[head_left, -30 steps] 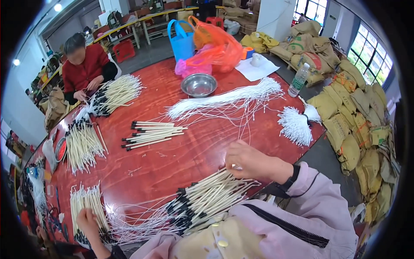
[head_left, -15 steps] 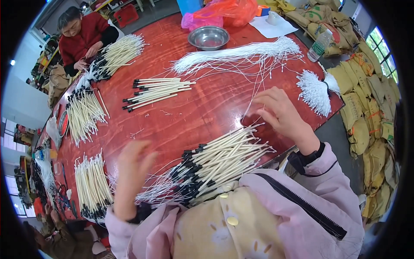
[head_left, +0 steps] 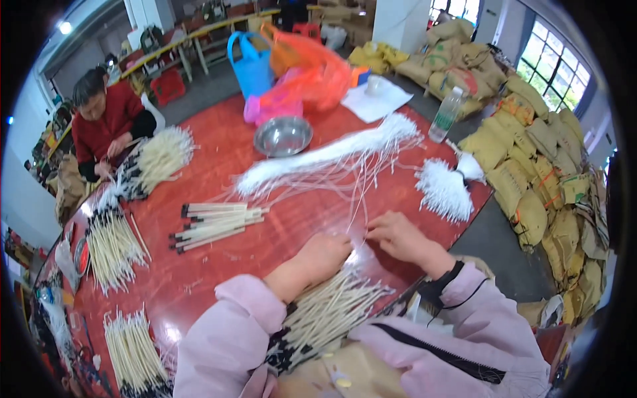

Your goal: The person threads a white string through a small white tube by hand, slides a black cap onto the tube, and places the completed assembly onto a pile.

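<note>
In front of me, my left hand [head_left: 325,255] and my right hand [head_left: 399,240] are close together, a small gap between their fingertips. Each is pinched on a thin white string [head_left: 362,207], and these strings trail back to a long bundle of white strings [head_left: 325,158] across the table. Below my hands, partly covered by my left sleeve, is a heap of cream-coloured rods [head_left: 335,304] with black ends. A smaller group of such rods [head_left: 222,224] lies farther off to the left.
The red table [head_left: 199,285] bears more rod bundles [head_left: 131,351] at the left, a metal bowl [head_left: 283,137], a tied white string bundle [head_left: 443,191], a plastic bottle [head_left: 446,115] and bags [head_left: 312,69]. A co-worker [head_left: 106,126] sits far left. Stacked sacks [head_left: 524,179] stand right.
My left hand has come from the left, over the rod heap, to meet the right hand and now pinches a string. My right hand has closed its fingers. The view has tilted up.
</note>
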### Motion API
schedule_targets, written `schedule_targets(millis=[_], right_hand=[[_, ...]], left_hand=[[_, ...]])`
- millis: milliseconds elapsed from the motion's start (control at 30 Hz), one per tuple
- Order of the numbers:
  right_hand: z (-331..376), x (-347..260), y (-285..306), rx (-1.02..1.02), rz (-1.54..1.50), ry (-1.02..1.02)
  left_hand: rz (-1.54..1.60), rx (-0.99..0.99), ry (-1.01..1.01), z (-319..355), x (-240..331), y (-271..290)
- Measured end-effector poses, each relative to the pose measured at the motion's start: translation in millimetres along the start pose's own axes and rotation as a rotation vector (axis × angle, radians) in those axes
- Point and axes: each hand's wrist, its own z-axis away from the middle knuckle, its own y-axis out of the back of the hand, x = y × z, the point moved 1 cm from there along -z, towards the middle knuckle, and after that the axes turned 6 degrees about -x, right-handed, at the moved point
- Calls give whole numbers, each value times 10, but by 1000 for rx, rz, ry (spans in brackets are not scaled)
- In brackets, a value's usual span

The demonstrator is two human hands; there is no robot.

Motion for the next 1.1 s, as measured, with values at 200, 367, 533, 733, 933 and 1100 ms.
schedule_targets(millis=[200, 367, 533, 733, 933, 1100], right_hand=[[-484, -50, -224, 53, 40, 61], [-744, -196, -170, 182, 54, 86], [-648, 38, 52, 327, 32, 46], [-253, 144, -36, 281, -92, -94], [-399, -223, 17, 265, -109, -5], [-578, -358, 1, 189, -96, 73]], left_hand=[[-300, 92, 300, 593, -595, 242], [-118, 265, 560, 572, -318, 420], [221, 297, 737, 356, -352, 380], [92, 240, 753, 281, -114, 288], [-75, 113, 698, 202, -63, 83], [-40, -18, 499, 878, -96, 139]])
